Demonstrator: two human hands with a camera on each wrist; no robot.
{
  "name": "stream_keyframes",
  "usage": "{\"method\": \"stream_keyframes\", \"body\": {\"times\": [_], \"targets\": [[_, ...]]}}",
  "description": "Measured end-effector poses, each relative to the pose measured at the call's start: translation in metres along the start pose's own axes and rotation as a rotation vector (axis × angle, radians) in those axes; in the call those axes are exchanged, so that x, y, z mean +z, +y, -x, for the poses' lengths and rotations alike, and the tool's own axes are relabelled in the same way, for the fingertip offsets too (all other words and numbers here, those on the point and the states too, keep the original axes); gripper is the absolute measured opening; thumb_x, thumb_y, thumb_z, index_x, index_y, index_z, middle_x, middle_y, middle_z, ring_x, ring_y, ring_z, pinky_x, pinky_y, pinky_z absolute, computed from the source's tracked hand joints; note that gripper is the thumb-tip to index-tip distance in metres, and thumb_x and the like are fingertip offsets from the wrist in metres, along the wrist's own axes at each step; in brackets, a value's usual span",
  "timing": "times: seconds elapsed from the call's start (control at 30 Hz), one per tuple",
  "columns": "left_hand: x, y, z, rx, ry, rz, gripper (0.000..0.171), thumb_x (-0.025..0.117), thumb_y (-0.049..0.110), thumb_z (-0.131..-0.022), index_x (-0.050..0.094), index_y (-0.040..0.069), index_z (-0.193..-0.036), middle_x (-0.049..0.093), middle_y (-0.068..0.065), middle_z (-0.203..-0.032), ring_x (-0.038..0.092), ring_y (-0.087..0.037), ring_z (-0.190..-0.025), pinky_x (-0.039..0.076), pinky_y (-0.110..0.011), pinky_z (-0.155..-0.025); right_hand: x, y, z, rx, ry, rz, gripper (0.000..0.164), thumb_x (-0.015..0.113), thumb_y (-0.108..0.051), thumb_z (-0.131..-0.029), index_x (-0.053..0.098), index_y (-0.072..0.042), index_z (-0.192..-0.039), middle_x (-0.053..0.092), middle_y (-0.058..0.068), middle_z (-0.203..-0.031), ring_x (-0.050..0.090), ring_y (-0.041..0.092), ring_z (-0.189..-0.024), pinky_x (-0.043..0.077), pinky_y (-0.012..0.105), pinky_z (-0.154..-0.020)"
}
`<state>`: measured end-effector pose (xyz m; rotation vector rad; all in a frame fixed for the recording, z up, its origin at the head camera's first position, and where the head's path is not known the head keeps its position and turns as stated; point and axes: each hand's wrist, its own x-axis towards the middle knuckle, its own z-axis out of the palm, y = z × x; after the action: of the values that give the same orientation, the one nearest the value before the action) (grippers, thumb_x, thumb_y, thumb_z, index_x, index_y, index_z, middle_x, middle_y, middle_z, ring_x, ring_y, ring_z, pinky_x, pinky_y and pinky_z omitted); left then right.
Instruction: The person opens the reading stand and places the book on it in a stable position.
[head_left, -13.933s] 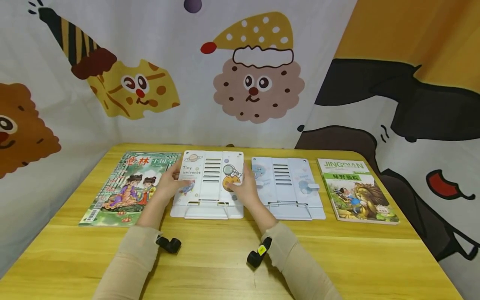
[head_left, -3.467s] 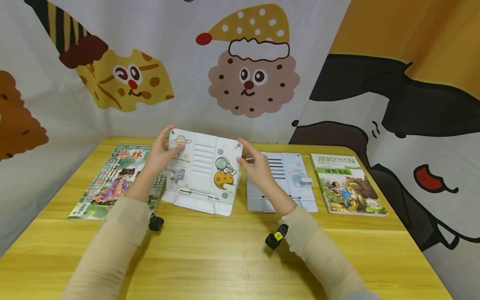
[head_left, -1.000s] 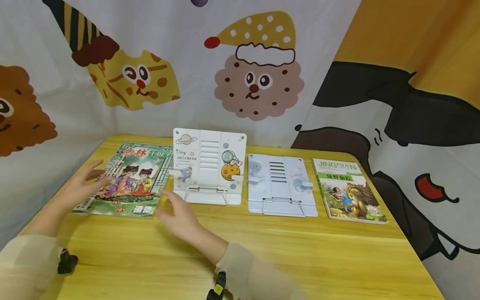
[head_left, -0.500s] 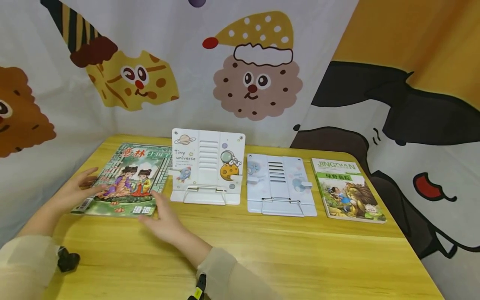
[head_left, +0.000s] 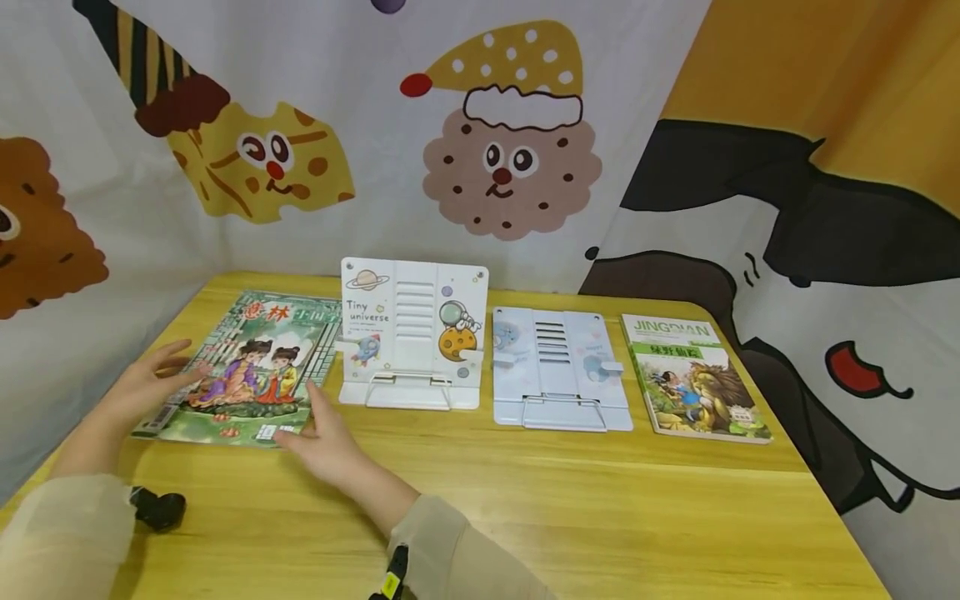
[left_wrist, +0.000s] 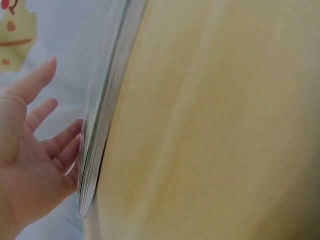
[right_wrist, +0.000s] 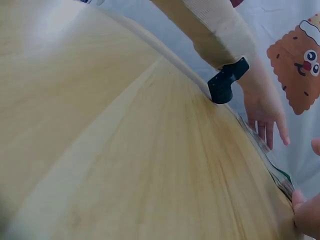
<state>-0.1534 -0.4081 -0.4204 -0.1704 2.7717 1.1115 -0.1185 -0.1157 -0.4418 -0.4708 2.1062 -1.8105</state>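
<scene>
A green magazine (head_left: 247, 375) with two cartoon children on its cover lies at the table's left. My left hand (head_left: 146, 387) is at its left edge, fingers spread; in the left wrist view fingertips (left_wrist: 75, 131) touch the edge of its pages (left_wrist: 102, 135). At the lower right corner is my right hand (head_left: 322, 437), index finger straight along the side and thumb near the front edge. To the right, a white "Tiny universe" book stand (head_left: 415, 333) is propped up with its wire holder in front. Beside it a pale blue book stand (head_left: 558, 367) leans back lower.
A paperback book (head_left: 693, 379) with a lion on its cover lies at the table's right. The wooden table (head_left: 570, 508) runs back to a cartoon-printed curtain (head_left: 375, 225). Black wrist cameras (head_left: 159, 508) sit on both sleeves.
The "Tiny universe" stand, earlier held low and then tilted up by both hands, now stands by itself. Both hands have moved left to the magazine, which has slid slightly toward me.
</scene>
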Motion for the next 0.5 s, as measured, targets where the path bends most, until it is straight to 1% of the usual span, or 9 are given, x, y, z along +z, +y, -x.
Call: {"method": "stream_keyframes", "body": {"times": [0.1, 0.17, 0.23, 0.3, 0.4, 0.43, 0.47, 0.5], "targets": [[-0.002, -0.004, 0.006, 0.007, 0.01, 0.029, 0.086, 0.047, 0.048, -0.098, 0.0, 0.0, -0.151, 0.02, -0.045, -0.139, 0.024, -0.063, -0.12, 0.029, -0.073, -0.086, 0.001, -0.001, 0.001, 0.025, 0.016, 0.031, 0.081, 0.07, -0.02, -0.088, 0.022, -0.015, -0.153, 0.042, 0.01, -0.143, 0.055, 0.005, -0.092, 0.048, 0.02, -0.08], [-0.002, -0.007, 0.01, 0.009, 0.006, 0.064, 0.085, 0.046, 0.047, -0.098, -0.001, 0.0, -0.151, 0.021, -0.044, -0.14, 0.023, -0.063, -0.12, 0.029, -0.073, -0.087, 0.001, -0.002, 0.002, 0.035, 0.028, 0.016, 0.081, 0.07, -0.019, -0.088, 0.023, -0.013, -0.153, 0.046, 0.009, -0.137, 0.052, 0.005, -0.092, 0.047, 0.02, -0.077], [-0.002, -0.008, 0.013, 0.003, 0.002, 0.112, 0.084, 0.046, 0.046, -0.099, -0.001, 0.0, -0.151, 0.019, -0.043, -0.141, 0.021, -0.063, -0.122, 0.025, -0.075, -0.089, 0.002, -0.001, 0.002, 0.04, 0.041, 0.007, 0.081, 0.07, -0.019, -0.088, 0.023, -0.012, -0.153, 0.044, 0.006, -0.138, 0.049, 0.005, -0.094, 0.046, 0.02, -0.077], [-0.002, -0.01, 0.016, -0.015, 0.0, 0.164, 0.084, 0.046, 0.047, -0.098, -0.001, 0.002, -0.151, 0.015, -0.043, -0.144, 0.017, -0.063, -0.124, 0.021, -0.076, -0.091, 0.003, -0.001, 0.002, 0.05, 0.052, -0.009, 0.08, 0.07, -0.018, -0.088, 0.023, -0.01, -0.153, 0.045, 0.005, -0.136, 0.049, 0.005, -0.092, 0.047, 0.02, -0.077], [0.001, -0.014, 0.017, -0.061, 0.039, 0.246, 0.083, 0.047, 0.049, -0.097, 0.001, 0.008, -0.153, 0.012, -0.041, -0.146, 0.012, -0.062, -0.127, 0.017, -0.075, -0.095, 0.004, 0.0, 0.001, 0.064, 0.065, -0.032, 0.078, 0.069, -0.013, -0.089, 0.023, -0.009, -0.152, 0.046, 0.005, -0.132, 0.048, 0.004, -0.088, 0.047, 0.019, -0.075], [0.002, -0.016, 0.017, -0.085, 0.062, 0.278, 0.083, 0.048, 0.05, -0.096, 0.002, 0.012, -0.154, 0.019, -0.036, -0.147, 0.011, -0.061, -0.128, 0.016, -0.074, -0.097, 0.004, 0.0, 0.001, 0.071, 0.069, -0.041, 0.078, 0.069, -0.011, -0.088, 0.023, -0.009, -0.152, 0.046, 0.004, -0.129, 0.049, 0.004, -0.086, 0.047, 0.019, -0.074], [0.002, -0.018, 0.018, -0.105, 0.093, 0.3, 0.081, 0.049, 0.05, -0.095, 0.005, 0.016, -0.154, 0.03, -0.03, -0.145, 0.014, -0.058, -0.13, 0.02, -0.071, -0.098, 0.004, 0.0, 0.002, 0.072, 0.072, -0.043, 0.079, 0.069, -0.009, -0.088, 0.024, -0.009, -0.152, 0.046, 0.004, -0.127, 0.049, 0.004, -0.083, 0.048, 0.019, -0.073], [0.003, -0.021, 0.019, -0.124, 0.124, 0.332, 0.08, 0.051, 0.05, -0.095, 0.008, 0.018, -0.154, 0.041, -0.021, -0.139, 0.014, -0.056, -0.131, 0.02, -0.07, -0.1, 0.005, 0.0, 0.002, 0.069, 0.074, -0.041, 0.079, 0.07, -0.007, -0.086, 0.025, -0.008, -0.152, 0.046, 0.005, -0.128, 0.05, 0.004, -0.083, 0.048, 0.018, -0.073]]}}
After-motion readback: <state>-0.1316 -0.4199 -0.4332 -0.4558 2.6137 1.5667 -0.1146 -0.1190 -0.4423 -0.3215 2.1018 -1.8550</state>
